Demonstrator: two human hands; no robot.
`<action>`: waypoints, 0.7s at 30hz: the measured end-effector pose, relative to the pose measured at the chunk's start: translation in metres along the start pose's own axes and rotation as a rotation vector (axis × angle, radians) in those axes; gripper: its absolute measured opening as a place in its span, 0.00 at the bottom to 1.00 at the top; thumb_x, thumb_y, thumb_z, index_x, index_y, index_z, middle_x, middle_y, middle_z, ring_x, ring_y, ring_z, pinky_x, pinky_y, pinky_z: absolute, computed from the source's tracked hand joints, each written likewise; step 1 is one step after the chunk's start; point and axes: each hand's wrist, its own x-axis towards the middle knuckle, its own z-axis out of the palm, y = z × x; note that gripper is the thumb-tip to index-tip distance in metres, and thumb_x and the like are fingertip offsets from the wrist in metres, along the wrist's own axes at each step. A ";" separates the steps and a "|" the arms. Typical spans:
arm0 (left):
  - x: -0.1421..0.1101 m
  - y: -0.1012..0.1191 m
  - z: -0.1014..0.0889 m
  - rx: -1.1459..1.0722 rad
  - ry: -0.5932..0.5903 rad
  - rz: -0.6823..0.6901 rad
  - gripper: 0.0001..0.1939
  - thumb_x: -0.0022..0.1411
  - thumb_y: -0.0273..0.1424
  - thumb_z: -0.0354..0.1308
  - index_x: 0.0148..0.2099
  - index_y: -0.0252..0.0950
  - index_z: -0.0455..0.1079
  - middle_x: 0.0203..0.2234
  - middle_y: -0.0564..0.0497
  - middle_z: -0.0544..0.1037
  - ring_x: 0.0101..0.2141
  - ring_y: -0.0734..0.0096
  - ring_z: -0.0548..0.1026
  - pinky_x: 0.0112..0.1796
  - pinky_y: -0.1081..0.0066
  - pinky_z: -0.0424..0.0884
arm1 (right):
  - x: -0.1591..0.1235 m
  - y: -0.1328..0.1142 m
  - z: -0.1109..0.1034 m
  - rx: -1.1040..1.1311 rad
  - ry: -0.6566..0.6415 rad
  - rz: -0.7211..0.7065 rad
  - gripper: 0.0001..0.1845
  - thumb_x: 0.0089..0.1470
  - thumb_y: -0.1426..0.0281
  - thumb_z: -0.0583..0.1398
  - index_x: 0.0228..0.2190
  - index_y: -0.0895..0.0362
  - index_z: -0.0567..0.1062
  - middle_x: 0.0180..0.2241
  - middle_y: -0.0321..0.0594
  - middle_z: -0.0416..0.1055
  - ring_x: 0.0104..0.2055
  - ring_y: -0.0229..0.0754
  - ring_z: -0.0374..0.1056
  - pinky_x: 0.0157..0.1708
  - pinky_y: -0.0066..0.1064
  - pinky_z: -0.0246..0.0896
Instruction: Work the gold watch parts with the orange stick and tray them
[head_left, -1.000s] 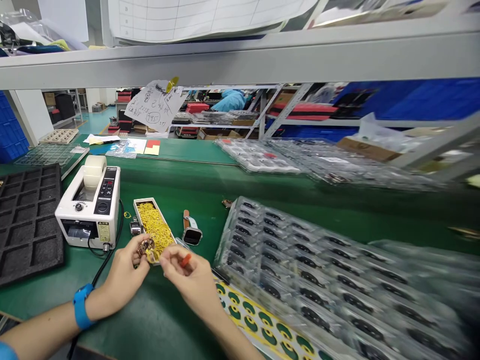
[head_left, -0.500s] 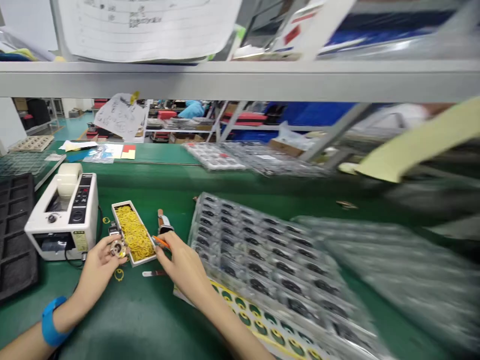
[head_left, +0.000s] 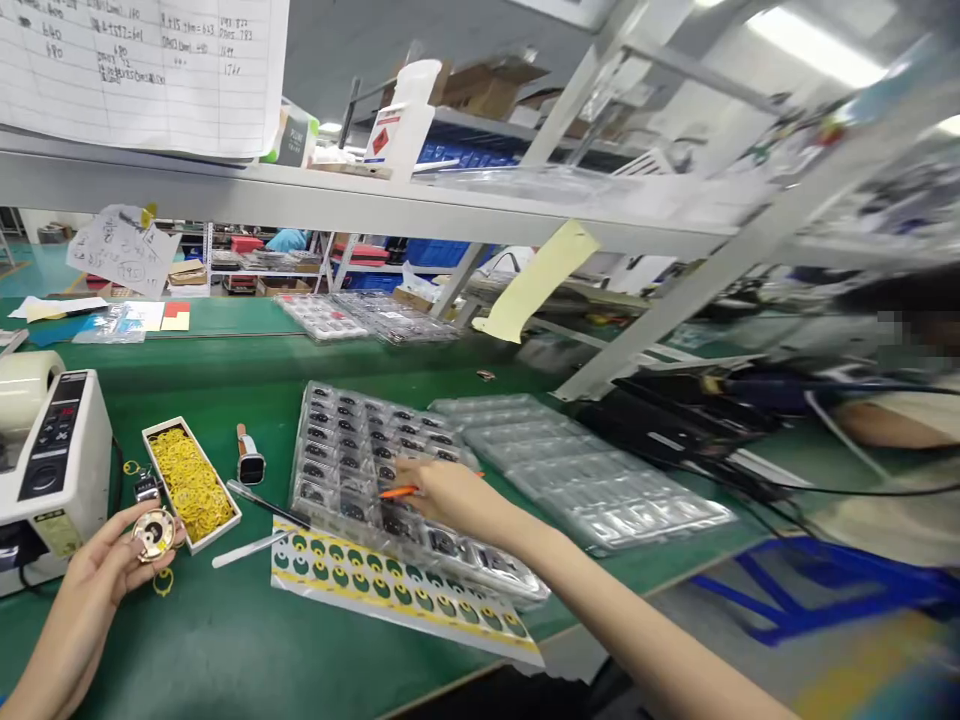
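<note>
My left hand [head_left: 112, 560] is closed around a round, gold-and-white watch part [head_left: 156, 535], beside a narrow white box [head_left: 232, 515] full of thin yellow rings [head_left: 191, 485]. A loose yellow ring [head_left: 163, 581] lies just below the fingers. Over a clear blister tray [head_left: 311, 485] of dark, rounded parts, my right hand [head_left: 446, 490] grips a thin orange tool [head_left: 399, 492]. The tool's tip and exact kind are hidden by the hand. In front of the tray is a sheet of green-and-yellow stickers [head_left: 420, 610].
A white tape dispenser [head_left: 52, 470] stands at left. A smartwatch [head_left: 250, 465], a dark pen [head_left: 266, 502] and a pale stick [head_left: 247, 550] lie mid-table. Clear trays [head_left: 600, 500] are stacked to the right. A blue stool [head_left: 817, 580] and another person's arm [head_left: 892, 425] are farther right.
My right hand has moved from the box of yellow rings to above the blister tray, still with the orange tool. The view has swung right; my left hand keeps the watch part.
</note>
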 end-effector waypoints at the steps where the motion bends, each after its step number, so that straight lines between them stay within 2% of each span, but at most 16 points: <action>1: 0.000 -0.002 0.000 -0.008 -0.012 0.005 0.28 0.46 0.36 0.65 0.49 0.29 0.69 0.36 0.41 0.81 0.42 0.54 0.78 0.40 0.67 0.77 | -0.003 0.000 0.004 -0.007 -0.014 0.004 0.12 0.53 0.79 0.56 0.29 0.57 0.79 0.36 0.43 0.75 0.33 0.45 0.73 0.27 0.27 0.56; 6: -0.006 -0.005 0.005 0.005 -0.029 0.014 0.27 0.49 0.36 0.62 0.51 0.28 0.69 0.37 0.41 0.81 0.42 0.53 0.78 0.44 0.62 0.75 | -0.002 -0.001 0.018 -0.035 -0.050 0.024 0.10 0.55 0.76 0.57 0.32 0.57 0.79 0.37 0.45 0.76 0.35 0.47 0.74 0.27 0.27 0.59; 12: -0.007 -0.005 0.006 0.023 -0.066 0.009 0.23 0.52 0.35 0.60 0.50 0.29 0.69 0.40 0.42 0.80 0.43 0.56 0.78 0.44 0.65 0.75 | 0.008 -0.006 0.019 -0.101 -0.041 0.033 0.08 0.48 0.81 0.58 0.25 0.61 0.77 0.29 0.47 0.76 0.29 0.47 0.73 0.24 0.27 0.57; 17: -0.007 -0.005 0.002 -0.008 -0.118 -0.017 0.27 0.53 0.35 0.60 0.54 0.28 0.66 0.41 0.40 0.80 0.46 0.54 0.76 0.46 0.64 0.74 | -0.003 -0.015 0.021 -0.120 0.081 0.069 0.10 0.49 0.81 0.56 0.24 0.60 0.76 0.30 0.47 0.74 0.32 0.47 0.72 0.25 0.28 0.60; 21: -0.006 -0.008 0.000 -0.059 -0.184 -0.041 0.33 0.54 0.35 0.61 0.60 0.28 0.61 0.45 0.39 0.78 0.48 0.55 0.75 0.49 0.64 0.72 | -0.006 -0.033 0.024 -0.069 0.253 0.108 0.14 0.55 0.77 0.51 0.33 0.59 0.76 0.35 0.49 0.73 0.40 0.50 0.71 0.31 0.32 0.65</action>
